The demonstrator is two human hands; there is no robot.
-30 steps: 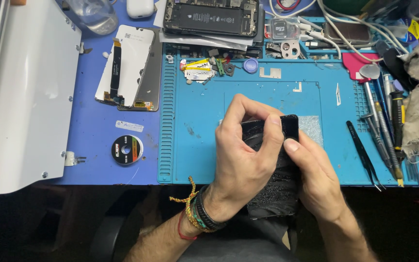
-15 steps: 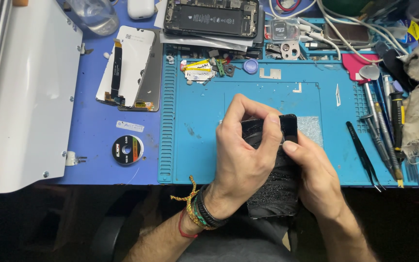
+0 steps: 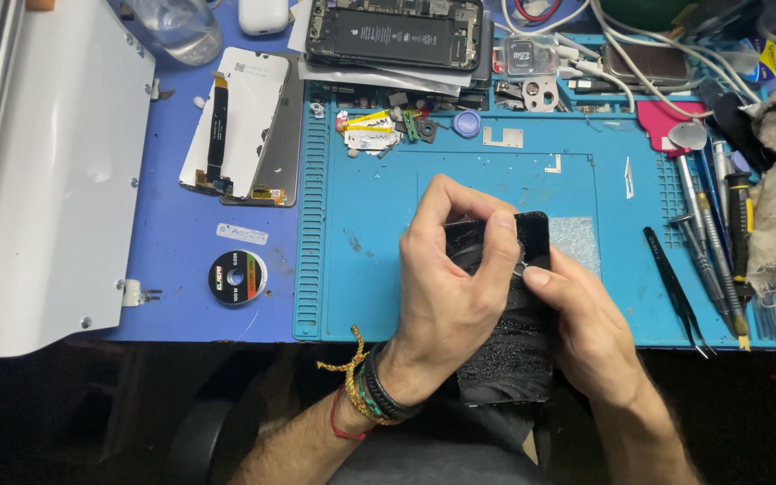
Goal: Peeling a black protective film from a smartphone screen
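- Both hands are on a black phone panel [image 3: 532, 235] with a badly shattered surface; the lower end [image 3: 509, 364] looks frosted with cracks and hangs off the near edge of the blue repair mat [image 3: 361, 296] toward the person's lap.
- The left hand [image 3: 446, 287] wraps over the top half of the panel, fingers curled down around its far edge and thumb tucked underneath, so it's basically clamping the thing in place.
- The right hand [image 3: 586, 328] comes in from the right side, thumb and forefinger pressed together right at the panel's right edge. It looks like it's pinching something tiny there, maybe a sliver or a small tool, but it's too small to tell.
- Progress, going by how things lie: my guess is it's mid-teardown. An opened phone body [image 3: 394, 34] with the battery showing already sits at the far edge of the bench, and a white display part with a flex cable [image 3: 235, 121] lies left of the mat, so some disassembly is done.
- The cracked panel doesn't look cleaned off yet, the broken layer covers most of what shows, so I'd say most of the picking is left.
- The black tweezers [image 3: 674, 287] and screwdrivers [image 3: 711, 242] lie untouched on the right of the mat, near the right hand but apart from it. A small tape roll [image 3: 237, 277] sits left of the mat, well away from both hands.
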